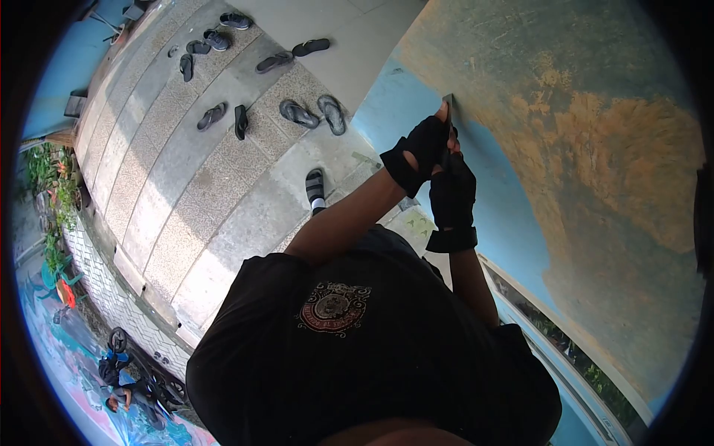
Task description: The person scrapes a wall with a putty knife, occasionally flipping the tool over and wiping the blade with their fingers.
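Observation:
Both my hands wear black fingerless gloves and are closed, one close behind the other, on a narrow, dark, flat scraper (449,99). My left hand (425,147) is the farther one, with its thumb stretched along the tool toward the tip. Just behind it, my right hand (455,192) wraps the lower part, and the fingers hide most of the handle. The tool's tip overlaps the wall (595,149), beside the border between light blue paint (487,171) and a wide, rough brown-grey patch.
Several sandals and shoes (299,114) lie on the tiled floor (223,178) to the left. My sandalled foot (315,186) stands below my left forearm. A window frame (565,372) runs along the wall at lower right. Farther off are a person (123,399), a motorbike (149,372) and plants (63,193).

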Demonstrator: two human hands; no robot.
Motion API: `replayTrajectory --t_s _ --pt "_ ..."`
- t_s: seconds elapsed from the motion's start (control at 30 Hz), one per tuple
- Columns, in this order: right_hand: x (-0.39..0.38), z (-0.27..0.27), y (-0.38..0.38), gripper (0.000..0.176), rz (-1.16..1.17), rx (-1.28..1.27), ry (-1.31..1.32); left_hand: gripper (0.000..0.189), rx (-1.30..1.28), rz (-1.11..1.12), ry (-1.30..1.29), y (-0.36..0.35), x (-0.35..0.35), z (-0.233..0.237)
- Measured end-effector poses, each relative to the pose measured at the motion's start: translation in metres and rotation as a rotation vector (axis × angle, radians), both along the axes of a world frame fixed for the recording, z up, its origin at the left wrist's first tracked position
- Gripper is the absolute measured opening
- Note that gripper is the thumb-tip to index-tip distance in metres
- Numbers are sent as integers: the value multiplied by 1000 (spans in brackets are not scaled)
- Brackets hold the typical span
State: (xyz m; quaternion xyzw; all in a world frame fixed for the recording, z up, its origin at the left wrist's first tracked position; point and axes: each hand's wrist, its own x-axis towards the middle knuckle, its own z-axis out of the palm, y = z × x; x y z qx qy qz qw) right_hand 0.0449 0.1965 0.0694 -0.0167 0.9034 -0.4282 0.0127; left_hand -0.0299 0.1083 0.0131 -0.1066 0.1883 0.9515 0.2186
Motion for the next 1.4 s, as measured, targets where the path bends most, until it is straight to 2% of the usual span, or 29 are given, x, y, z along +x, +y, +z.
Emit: replayTrajectory --t_s 0.13,0.2,0.23,0.33,0.37,0.47,0.53,0.6,0.63,0.67,0.77,0.9,1.0,1.03,1.07,1.13,1.2,1.27,1.4 --pt "-15 6 -17 39 -16 67 -199 47 132 87 -6 -10 -9 -13" --pt "-4 -1 -11 37 -31 17 18 48 59 6 -35 -6 -1 -8" --pt "2 1 -7 36 -41 -38 9 47 55 6 -33 3 3 -7" --pt "-5 4 -11 36 -51 9 -55 48 82 16 -7 -2 -2 -12" --pt "-8 -21 -6 36 -13 6 4 48 102 48 -58 -5 -7 -15" --pt "0 -8 -7 33 -43 -67 39 49 73 0 -46 -2 3 -7" --pt "-3 -5 -9 30 -79 -55 -48 49 41 6 -8 -1 -1 -10" --pt "-9 -8 -18 27 -73 -50 -51 50 158 -2 23 -10 -8 -18" --pt "-12 -2 -23 27 -30 143 -24 50 163 49 -6 -12 -12 -20" --pt "-4 -3 -19 27 -30 147 -37 50 167 49 -19 -8 -4 -21" --pt "2 -8 -9 29 -55 -72 -6 47 151 -27 6 -2 1 -13" --pt "-1 -9 -18 31 -29 -23 71 46 173 15 -23 -15 -11 -19" --pt "2 1 -26 35 -67 -29 -27 46 206 -67 -12 -18 -2 -14" --pt "2 5 -22 37 -44 41 -72 46 190 -73 -13 -14 -1 -14" --pt "-1 2 -24 37 -48 43 -63 46 192 -78 -4 -16 -4 -14" --pt "0 -6 -28 38 -30 91 138 46 285 -133 -14 -21 -6 -20" --pt "7 -7 -22 38 -52 52 39 47 246 -112 -20 -15 0 -17" --pt "0 -2 -12 34 -56 -12 -2 48 98 -28 -52 -7 0 -1" --pt "-15 -5 -20 33 18 48 39 49 191 54 -75 -12 -14 -18"
